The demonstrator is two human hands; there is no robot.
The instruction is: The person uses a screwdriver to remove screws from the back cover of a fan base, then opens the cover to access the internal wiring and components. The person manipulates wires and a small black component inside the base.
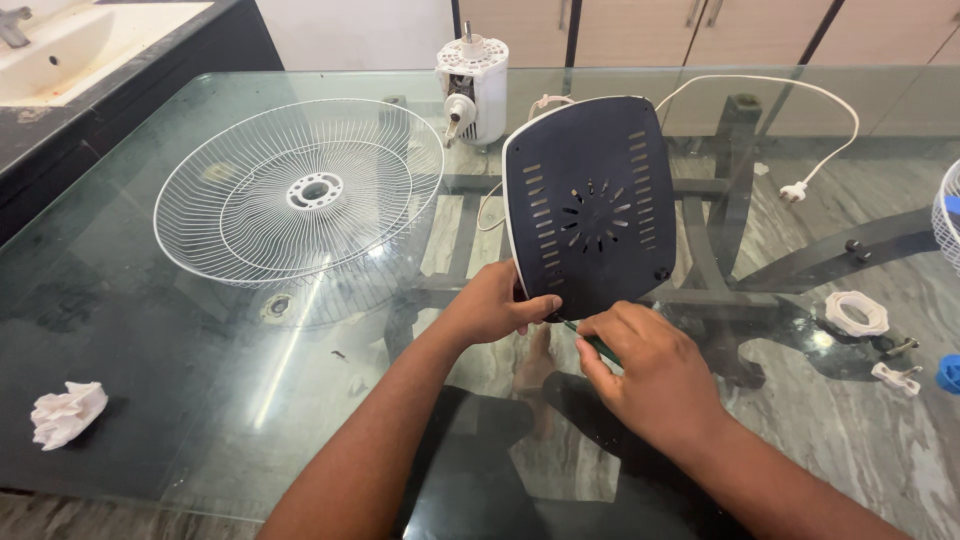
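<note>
My left hand (pixel 495 303) grips the lower left edge of a dark, slotted fan base plate (pixel 592 205), which is tipped up on edge on the glass table (pixel 200 400). My right hand (pixel 645 365) is closed around a green-handled screwdriver (pixel 598 347), its tip at the plate's bottom edge. A white power cord (pixel 800 100) runs from behind the plate to a plug (pixel 793 191).
A white wire fan guard (pixel 300 192) lies at the left, a white fan motor (pixel 472 88) behind it. A crumpled white cloth (pixel 66 412) sits near the front left. A white ring nut (pixel 856 313), small clips (pixel 896 377) and a blue part (pixel 949 372) lie at the right.
</note>
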